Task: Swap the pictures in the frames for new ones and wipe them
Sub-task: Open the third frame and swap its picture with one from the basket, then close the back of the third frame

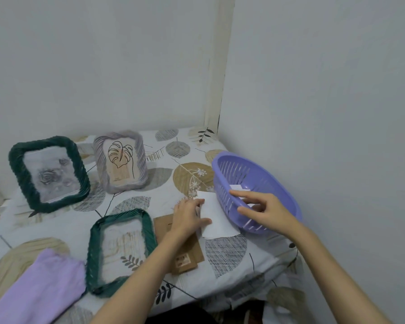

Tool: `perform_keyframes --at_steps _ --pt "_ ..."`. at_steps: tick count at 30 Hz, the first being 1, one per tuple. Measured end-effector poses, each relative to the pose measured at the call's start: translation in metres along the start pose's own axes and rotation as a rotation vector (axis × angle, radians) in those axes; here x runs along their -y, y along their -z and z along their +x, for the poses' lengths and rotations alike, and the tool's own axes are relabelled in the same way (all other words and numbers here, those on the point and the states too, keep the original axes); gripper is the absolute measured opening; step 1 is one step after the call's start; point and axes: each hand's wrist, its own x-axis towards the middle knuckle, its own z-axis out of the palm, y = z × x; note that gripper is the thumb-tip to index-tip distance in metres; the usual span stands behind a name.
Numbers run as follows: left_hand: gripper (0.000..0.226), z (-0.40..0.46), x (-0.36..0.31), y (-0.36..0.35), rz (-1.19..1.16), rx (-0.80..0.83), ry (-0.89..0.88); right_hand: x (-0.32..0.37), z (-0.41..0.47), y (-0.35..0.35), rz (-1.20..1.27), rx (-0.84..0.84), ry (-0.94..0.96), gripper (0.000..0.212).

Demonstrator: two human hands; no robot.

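Leaf-printed white cloth covers the table (150, 183), which fills a corner between two pale grey walls (325, 90). At the rear left stand two frames: a dark green woven picture frame (17, 169) showing a grey rose print, and beside it a lilac ribbed picture frame (98, 160) showing a line-drawn leaf. A second green woven frame (147, 232) lies flat near the front edge, with a brown card backing board (192, 256) just to its right and a folded lilac cloth (40, 288) at the lower left. The left hand (189, 218) lies with fingers extended, pressing down a white sheet of paper (216, 218) on the cloth. The right hand (262, 211) reaches over the rim of a tilted purple slotted plastic basket (267, 176), thumb and forefinger spread apart, holding nothing visible; white paper pieces (237, 187) lie inside the basket.
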Motion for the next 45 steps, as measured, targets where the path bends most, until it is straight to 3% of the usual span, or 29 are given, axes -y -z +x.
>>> perform_keyframes --at_steps 3,7,8,10,13,15,18,20,22,26,30,36,40,45 --pt "0.068 -0.003 0.002 -0.004 0.230 0.014 -0.029 -0.001 -0.001 -0.011 -0.083 0.033 0.029 0.041" --pt "0.061 -0.003 0.006 -0.005 0.259 0.023 -0.040 -0.005 -0.004 -0.025 -0.179 0.109 0.021 0.044" --pt "0.053 -0.002 0.007 -0.003 0.205 -0.015 -0.049 -0.006 -0.004 -0.028 -0.210 0.126 0.015 0.043" --pt "0.036 -0.004 0.003 0.003 -0.122 -0.143 -0.011 -0.006 -0.005 -0.031 -0.271 0.139 0.013 0.041" --pt "0.034 -0.011 -0.017 0.017 -0.644 -0.210 0.069 -0.003 -0.004 -0.030 -0.236 0.179 -0.011 0.039" --pt "0.043 -0.017 -0.028 0.023 -0.709 -0.133 0.020 -0.002 0.002 -0.023 -0.111 0.171 -0.075 0.037" --pt "0.059 -0.017 -0.029 0.025 -0.570 -0.014 -0.049 -0.016 0.026 -0.006 -0.113 -0.018 -0.172 0.036" --pt "0.059 -0.016 -0.029 0.025 -0.567 -0.001 -0.041 -0.028 0.045 0.003 -0.370 -0.069 -0.309 0.055" --pt "0.060 -0.016 -0.030 0.027 -0.570 -0.017 -0.032 -0.038 0.056 0.002 -0.581 0.011 -0.470 0.078" --pt "0.063 -0.017 -0.030 0.029 -0.556 -0.022 -0.030 -0.038 0.060 -0.006 -0.731 0.136 -0.656 0.105" --pt "0.064 -0.020 -0.030 0.029 -0.568 -0.023 -0.027 -0.034 0.062 -0.001 -0.709 0.079 -0.679 0.074" --pt "0.060 -0.022 -0.032 0.029 -0.587 -0.026 -0.013 -0.044 0.061 0.007 -0.708 -0.245 -0.550 0.008" --pt "0.061 -0.022 -0.034 0.029 -0.581 -0.010 0.002 -0.049 0.059 0.011 -0.552 -0.359 -0.467 0.026" --pt "0.060 -0.022 -0.033 0.028 -0.516 -0.053 -0.049 -0.031 0.045 0.007 -0.296 -0.603 -0.130 0.028"
